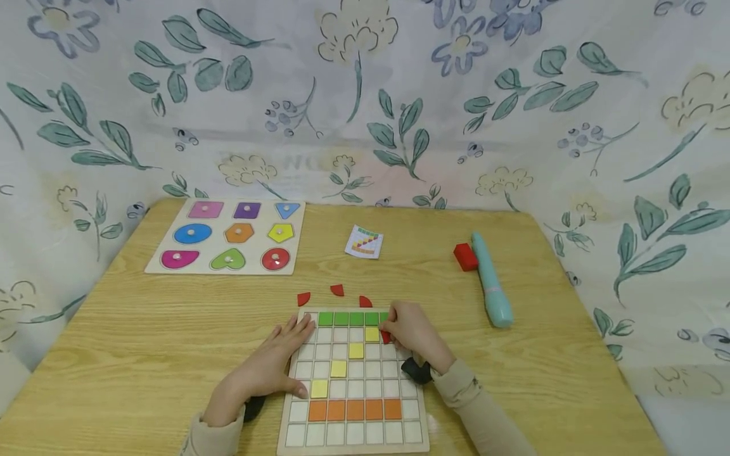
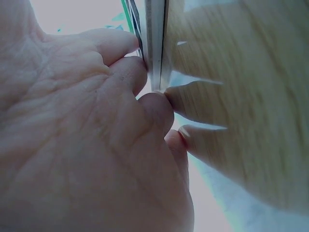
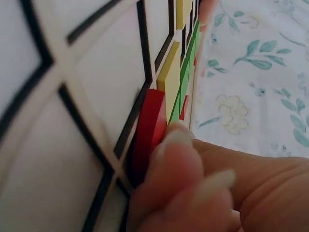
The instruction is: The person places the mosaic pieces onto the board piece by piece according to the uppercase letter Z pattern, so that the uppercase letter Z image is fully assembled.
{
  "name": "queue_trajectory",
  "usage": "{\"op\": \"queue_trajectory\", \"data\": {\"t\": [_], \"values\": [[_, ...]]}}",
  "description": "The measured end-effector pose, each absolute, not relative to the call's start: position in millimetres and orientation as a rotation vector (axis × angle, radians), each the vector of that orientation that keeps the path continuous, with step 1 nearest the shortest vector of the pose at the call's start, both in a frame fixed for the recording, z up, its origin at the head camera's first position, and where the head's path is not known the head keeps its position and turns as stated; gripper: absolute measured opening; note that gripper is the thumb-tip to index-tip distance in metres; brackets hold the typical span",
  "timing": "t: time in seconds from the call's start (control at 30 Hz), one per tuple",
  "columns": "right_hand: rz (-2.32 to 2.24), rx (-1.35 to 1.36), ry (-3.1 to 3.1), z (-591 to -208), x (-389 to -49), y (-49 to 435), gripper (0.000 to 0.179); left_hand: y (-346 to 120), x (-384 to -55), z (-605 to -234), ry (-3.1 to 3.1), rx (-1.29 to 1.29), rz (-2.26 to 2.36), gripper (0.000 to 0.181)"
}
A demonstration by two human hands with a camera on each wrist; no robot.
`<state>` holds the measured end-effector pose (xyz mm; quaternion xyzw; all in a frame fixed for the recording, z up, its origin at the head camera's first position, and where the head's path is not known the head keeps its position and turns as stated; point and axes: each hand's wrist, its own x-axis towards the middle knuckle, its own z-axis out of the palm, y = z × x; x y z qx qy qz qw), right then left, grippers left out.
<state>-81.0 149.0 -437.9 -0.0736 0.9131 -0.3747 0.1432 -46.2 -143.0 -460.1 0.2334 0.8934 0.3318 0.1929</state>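
A wooden grid board [image 1: 353, 450] lies near the front of the table. My right hand [image 1: 415, 330] pinches a red quarter-circle piece [image 3: 150, 126] at the board's upper right, just right of the top yellow tile [image 1: 372, 334]. In the right wrist view the piece stands tilted against the grid, its lower part hidden by the fingertips. My left hand [image 1: 265, 368] rests on the board's left edge with fingers spread. Green tiles [image 1: 341, 318] line the top row, yellow tiles run diagonally, and orange tiles [image 1: 355, 410] fill part of a lower row.
Several loose items lie beyond the board: red quarter-circle pieces [image 1: 337, 290], a small pattern card [image 1: 364, 242] and a knobbed shape puzzle [image 1: 219, 273] at far left. A red block [image 1: 465, 257] touches a turquoise pen-like stick [image 1: 492, 285] on the right. Floral cloth [image 1: 365, 145] hangs behind.
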Motion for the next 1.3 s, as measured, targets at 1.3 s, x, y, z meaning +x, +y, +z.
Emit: {"op": "queue_trajectory", "data": {"t": [1.3], "values": [[-0.961, -0.463, 2.681, -445.2, -131.9, 121.1, 0.018, -145.2, -47.2, -460.2, 2.517, 0.669, 0.916, 0.118]]}}
